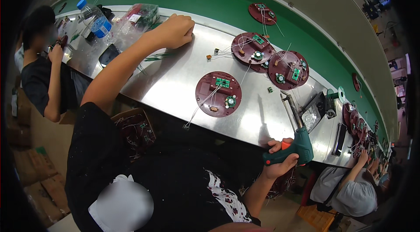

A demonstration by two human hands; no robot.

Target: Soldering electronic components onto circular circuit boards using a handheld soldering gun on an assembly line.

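My right hand [280, 162] is wrapped round the handle of a green soldering gun [302, 146] with a red trigger, its metal tip pointing up and away over the bench. My left hand [175, 31] is stretched far across the bench with its fingers curled closed; whatever is in them, if anything, is hidden. Green wires [159, 55] lie under that wrist. Between my hands, a round maroon disc [203, 87] with a green circuit board, a speaker-like part and white wires lies near the front edge. A tiny green board [270, 90] sits close to the gun's tip.
More maroon discs [288, 81] overlap at the back. A water bottle [94, 20], plastic bag [144, 13] and phone [109, 55] lie left. A solder spool [339, 95] stands right. A box of discs [135, 131] is below the edge. Other people sit at both sides.
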